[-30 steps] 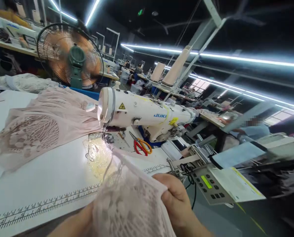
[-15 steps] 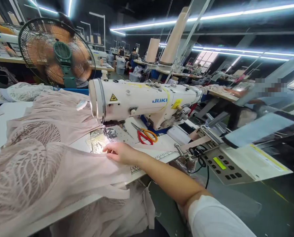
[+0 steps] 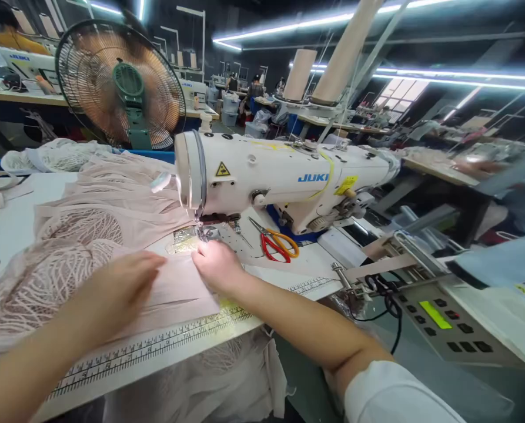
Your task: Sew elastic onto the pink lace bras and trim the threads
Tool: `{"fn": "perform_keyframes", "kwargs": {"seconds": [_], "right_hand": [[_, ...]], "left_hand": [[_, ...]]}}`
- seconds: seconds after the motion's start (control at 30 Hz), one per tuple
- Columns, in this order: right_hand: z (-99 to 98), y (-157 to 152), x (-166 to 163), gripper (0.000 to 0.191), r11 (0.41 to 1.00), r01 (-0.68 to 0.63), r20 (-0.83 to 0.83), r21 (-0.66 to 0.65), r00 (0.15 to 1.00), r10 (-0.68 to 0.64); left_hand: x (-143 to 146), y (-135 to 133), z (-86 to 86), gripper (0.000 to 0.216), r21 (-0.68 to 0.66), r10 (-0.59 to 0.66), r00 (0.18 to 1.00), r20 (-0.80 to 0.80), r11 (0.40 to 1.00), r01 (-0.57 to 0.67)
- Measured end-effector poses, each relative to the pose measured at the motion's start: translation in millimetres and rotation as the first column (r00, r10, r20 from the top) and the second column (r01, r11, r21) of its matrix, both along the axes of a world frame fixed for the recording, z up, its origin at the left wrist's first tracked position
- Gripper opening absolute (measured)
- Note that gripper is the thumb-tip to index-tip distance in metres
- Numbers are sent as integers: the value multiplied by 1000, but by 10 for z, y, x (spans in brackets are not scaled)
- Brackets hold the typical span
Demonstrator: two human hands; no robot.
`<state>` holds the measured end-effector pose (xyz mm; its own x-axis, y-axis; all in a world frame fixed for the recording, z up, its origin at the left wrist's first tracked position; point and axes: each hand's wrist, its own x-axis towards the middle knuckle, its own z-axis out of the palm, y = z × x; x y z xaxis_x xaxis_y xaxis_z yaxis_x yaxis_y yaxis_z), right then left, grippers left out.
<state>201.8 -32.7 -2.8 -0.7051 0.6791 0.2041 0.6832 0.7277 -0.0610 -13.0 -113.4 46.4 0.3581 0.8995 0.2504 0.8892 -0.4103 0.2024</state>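
Observation:
A pale pink lace garment lies spread over the white sewing table in front of a white JUKI sewing machine. My right hand presses the fabric's edge flat just before the presser foot, fingers curled down on the cloth. My left hand rests on the fabric further left, fingers stretched out, somewhat blurred. More of the garment hangs off the table's front edge.
Red and orange-handled scissors lie on the machine bed to the right. A control panel sits at lower right. A fan stands behind the table, thread cones above the machine. Another person works at far right.
My right hand has slid the fabric edge up to the presser foot. My left hand has come into view and settled on the cloth. The camera has shifted slightly.

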Motion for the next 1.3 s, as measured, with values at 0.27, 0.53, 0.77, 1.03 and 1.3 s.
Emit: {"fn": "perform_keyframes", "kwargs": {"seconds": [0.27,0.53,0.77,1.03,1.3], "right_hand": [[9,-326,351,29,988,-154,-65,14,986,155],[-159,-642,701,23,978,-206,-288,20,936,203],[-117,-616,625,23,977,-212,-282,34,935,213],[-78,-642,605,21,980,-197,-239,-12,953,188],[-69,-612,517,22,988,-154,-168,-17,975,149]], "left_hand": [[555,476,-495,36,-56,-179,982,-56,983,175],[545,551,-472,46,-120,-159,980,-123,982,144],[544,685,-455,50,-165,-152,974,-170,978,124],[515,701,-427,49,-169,-185,964,-191,974,153],[452,839,-425,44,-95,-215,955,-204,975,200]]}}
